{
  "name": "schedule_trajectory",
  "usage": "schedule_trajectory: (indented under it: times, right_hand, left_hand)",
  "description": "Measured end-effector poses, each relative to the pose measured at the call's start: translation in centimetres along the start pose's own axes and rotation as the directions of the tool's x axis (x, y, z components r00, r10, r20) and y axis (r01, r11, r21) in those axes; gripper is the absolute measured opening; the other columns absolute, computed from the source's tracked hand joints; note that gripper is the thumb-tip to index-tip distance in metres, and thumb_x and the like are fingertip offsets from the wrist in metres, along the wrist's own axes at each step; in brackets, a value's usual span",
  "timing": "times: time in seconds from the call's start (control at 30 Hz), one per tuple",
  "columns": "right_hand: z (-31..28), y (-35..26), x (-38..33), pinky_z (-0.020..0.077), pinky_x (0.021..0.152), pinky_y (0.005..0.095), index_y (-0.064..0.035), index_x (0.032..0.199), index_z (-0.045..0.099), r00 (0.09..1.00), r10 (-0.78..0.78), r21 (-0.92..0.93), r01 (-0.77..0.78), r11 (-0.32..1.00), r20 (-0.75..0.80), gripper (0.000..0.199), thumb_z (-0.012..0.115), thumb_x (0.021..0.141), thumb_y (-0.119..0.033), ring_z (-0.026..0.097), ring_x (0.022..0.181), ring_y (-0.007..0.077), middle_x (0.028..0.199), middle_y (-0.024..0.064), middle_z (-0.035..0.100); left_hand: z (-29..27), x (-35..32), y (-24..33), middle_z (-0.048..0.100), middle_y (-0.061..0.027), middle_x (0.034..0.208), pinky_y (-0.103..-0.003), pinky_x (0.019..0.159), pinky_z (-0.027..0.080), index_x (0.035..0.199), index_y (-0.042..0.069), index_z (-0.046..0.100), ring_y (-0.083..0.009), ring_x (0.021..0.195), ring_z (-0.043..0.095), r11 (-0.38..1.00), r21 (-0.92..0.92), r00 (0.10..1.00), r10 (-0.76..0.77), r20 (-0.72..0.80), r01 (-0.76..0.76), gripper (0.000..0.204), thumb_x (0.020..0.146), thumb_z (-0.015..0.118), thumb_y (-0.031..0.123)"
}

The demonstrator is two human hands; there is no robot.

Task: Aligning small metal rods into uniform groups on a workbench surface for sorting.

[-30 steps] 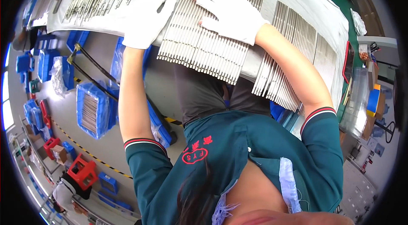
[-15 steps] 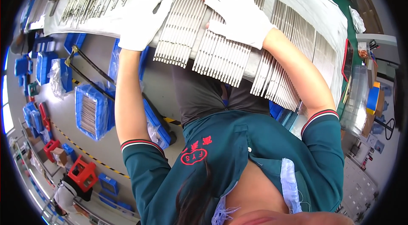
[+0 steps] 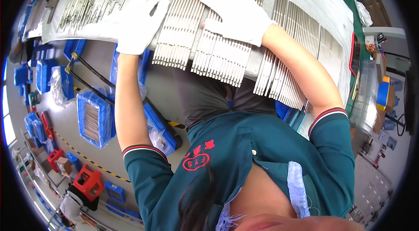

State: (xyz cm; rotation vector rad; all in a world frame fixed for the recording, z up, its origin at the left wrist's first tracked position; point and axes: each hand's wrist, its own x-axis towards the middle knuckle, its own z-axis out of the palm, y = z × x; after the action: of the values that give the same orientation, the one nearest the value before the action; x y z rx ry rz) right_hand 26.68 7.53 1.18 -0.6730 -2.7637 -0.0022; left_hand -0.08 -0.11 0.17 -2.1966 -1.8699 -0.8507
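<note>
Thin metal rods lie side by side in flat rows across a white-covered table. My left hand, in a white glove, rests on the cover with its fingers stretched out, just left of one row of rods. My right hand, also gloved, is spread over the neighbouring row, hiding its middle part. Its fingertips reach the right side of the first row. Some of its fingertips are bare. Further right, more rows of rods lie beneath and beside my right forearm.
At the far left of the table lies another uneven batch of rods. Blue crates stand on the floor to the left, one crate holding rods in plastic. Red stools and a person are at lower left. A red-edged tray borders the table's right side.
The whole view has shifted slightly, carrying table and hands a little to the left. Against the rods, both hands stay in nearly the same places.
</note>
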Motion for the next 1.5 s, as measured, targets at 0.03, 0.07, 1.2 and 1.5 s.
schedule_trajectory:
  times: [0.03,0.07,1.2,1.5]
  right_hand:
    - [-0.1,0.0,0.1,0.0269,0.122,0.0448,-0.0051,0.151,0.043,1.0,-0.012,-0.019,0.012,1.0,0.006,0.073,0.054,0.097,-0.054,0.04,0.144,0.0349,0.159,0.0195,0.037]
    - [-0.1,0.0,0.1,0.0269,0.122,0.0448,-0.0051,0.151,0.043,1.0,-0.005,-0.023,0.005,1.0,0.009,0.073,0.054,0.097,-0.054,0.04,0.144,0.0349,0.159,0.0195,0.037]
    - [-5.4,1.8,-2.3,0.0332,0.115,0.0457,-0.005,0.144,0.049,0.995,-0.103,0.065,0.102,0.993,0.011,0.06,0.053,0.098,-0.043,0.046,0.131,0.037,0.154,0.0195,0.04]
    - [0.4,-4.4,9.0,0.0354,0.114,0.044,-0.0053,0.143,0.052,0.985,-0.16,0.124,0.167,0.978,-0.065,0.065,0.049,0.098,-0.053,0.046,0.137,0.03,0.145,0.0146,0.052]
  left_hand:
    - [0.0,0.0,0.1,0.07,-0.0155,0.125,-0.038,0.103,0.049,0.113,0.002,0.074,-0.0306,0.118,0.064,1.0,-0.007,1.0,0.005,0.001,-0.005,0.032,0.096,0.065,0.028]
    - [0.0,0.0,0.2,0.069,-0.0156,0.125,-0.038,0.104,0.049,0.114,0.002,0.074,-0.0305,0.118,0.064,1.0,-0.022,1.0,-0.022,0.01,0.022,0.033,0.096,0.065,0.029]
    - [-0.1,0.0,1.0,0.072,-0.0165,0.115,-0.041,0.097,0.051,0.124,0.005,0.068,-0.0335,0.109,0.067,0.982,-0.105,0.977,-0.169,-0.128,0.156,0.039,0.097,0.063,0.033]
    - [1.0,-0.9,-0.6,0.056,-0.0263,0.14,-0.04,0.096,0.051,0.149,-0.003,0.044,-0.0354,0.112,0.063,0.907,-0.34,0.852,-0.37,-0.369,0.247,0.05,0.102,0.051,0.014]
